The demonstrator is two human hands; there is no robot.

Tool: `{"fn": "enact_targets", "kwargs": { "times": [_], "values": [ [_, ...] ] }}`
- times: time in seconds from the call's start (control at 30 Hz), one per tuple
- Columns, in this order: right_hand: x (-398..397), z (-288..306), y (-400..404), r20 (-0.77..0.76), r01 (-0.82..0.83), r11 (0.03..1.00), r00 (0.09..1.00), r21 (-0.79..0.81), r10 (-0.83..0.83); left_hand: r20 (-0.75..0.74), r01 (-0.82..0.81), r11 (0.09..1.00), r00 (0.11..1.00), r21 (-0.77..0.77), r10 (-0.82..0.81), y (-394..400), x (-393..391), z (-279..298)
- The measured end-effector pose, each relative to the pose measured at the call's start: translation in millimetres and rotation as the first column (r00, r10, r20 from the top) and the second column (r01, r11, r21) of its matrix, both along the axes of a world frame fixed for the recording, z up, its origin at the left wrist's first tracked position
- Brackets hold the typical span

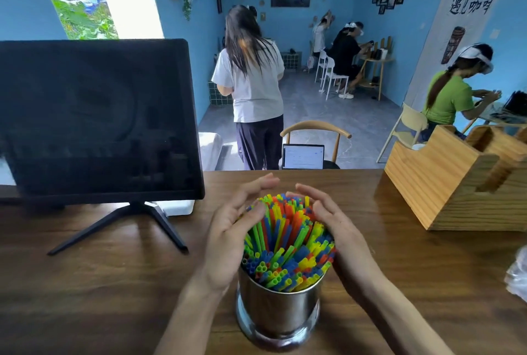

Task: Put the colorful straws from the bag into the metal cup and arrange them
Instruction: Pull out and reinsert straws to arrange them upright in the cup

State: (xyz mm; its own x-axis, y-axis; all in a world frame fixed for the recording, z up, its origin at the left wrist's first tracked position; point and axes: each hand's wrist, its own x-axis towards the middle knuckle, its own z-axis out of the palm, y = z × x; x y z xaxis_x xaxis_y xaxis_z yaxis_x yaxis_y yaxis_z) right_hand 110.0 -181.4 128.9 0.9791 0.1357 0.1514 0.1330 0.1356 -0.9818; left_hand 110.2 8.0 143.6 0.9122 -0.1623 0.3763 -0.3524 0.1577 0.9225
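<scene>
A shiny metal cup (278,314) stands on the wooden table near its front edge. It is packed with several colorful straws (285,243) in green, blue, yellow and orange, fanning out above the rim. My left hand (231,237) presses against the left side of the bundle with straight fingers. On the other side, my right hand (333,229) cups the bundle with its fingers relaxed. A crumpled clear plastic bag (517,275) lies at the right edge of the view.
A dark monitor (97,118) on a black stand occupies the left of the table (114,283). A wooden organizer box (453,180) sits at the back right. Beyond the table are a chair, a laptop and several people in a blue room.
</scene>
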Motion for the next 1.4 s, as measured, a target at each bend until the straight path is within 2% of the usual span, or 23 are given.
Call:
{"fn": "enact_targets", "kwargs": {
  "times": [0.07,0.13,0.23,0.3,0.37,0.7,0.83,1.0,1.1,1.2,1.3,1.4],
  "values": [
    [-7.1,-9.2,5.1,-0.023,0.088,0.987,0.996,0.133,-0.086,0.012,-0.164,0.982,0.986,-0.098,0.166,-5.4,-4.4,-8.6],
    [-18.8,-22.5,15.4,-0.069,0.137,0.953,0.990,0.270,-0.122,-0.063,-0.315,0.932,0.949,-0.178,0.308,-10.9,-10.9,-24.1],
    [-32.8,-42.3,33.9,-0.132,0.156,0.904,0.985,0.399,-0.112,-0.094,-0.391,0.896,0.920,-0.208,0.380,-23.7,-20.4,-43.5],
    [-29.5,-48.4,36.8,-0.124,0.176,0.924,0.982,0.340,-0.141,-0.054,-0.412,0.895,0.911,-0.172,0.409,-28.6,-18.5,-49.1],
    [-20.5,-48.9,35.4,-0.092,0.229,0.936,0.973,0.267,-0.212,-0.084,-0.405,0.896,0.914,-0.182,0.397,-31.9,-11.9,-48.1],
    [53.3,-43.0,27.9,-0.046,0.444,0.886,0.896,0.136,-0.441,-0.179,-0.437,0.884,0.895,-0.166,0.409,-53.9,54.8,-35.4],
    [71.0,-41.5,22.0,-0.024,0.406,0.906,0.913,0.120,-0.406,-0.193,-0.425,0.889,0.899,-0.168,0.393,-58.4,69.2,-33.1],
    [71.9,-34.4,8.0,-0.019,0.335,0.925,0.941,0.181,-0.337,-0.123,-0.388,0.913,0.920,-0.126,0.373,-54.5,74.9,-31.9],
    [60.0,-16.0,-2.0,0.091,0.515,0.853,0.849,0.077,-0.521,-0.085,-0.401,0.905,0.916,-0.143,0.393,-50.4,72.2,-23.4],
    [39.0,9.2,-9.5,0.253,0.623,0.781,0.751,0.036,-0.610,-0.018,-0.430,0.880,0.900,-0.201,0.435,-47.5,64.9,-8.5],
    [13.9,30.1,-9.8,0.386,0.641,0.766,0.695,0.052,-0.607,0.107,-0.422,0.889,0.889,-0.178,0.444,-45.8,50.2,9.0],
    [-13.1,39.8,-6.1,0.452,0.564,0.823,0.719,0.063,-0.528,0.252,-0.432,0.890,0.854,-0.146,0.456,-47.6,28.8,26.6]
  ]
}}
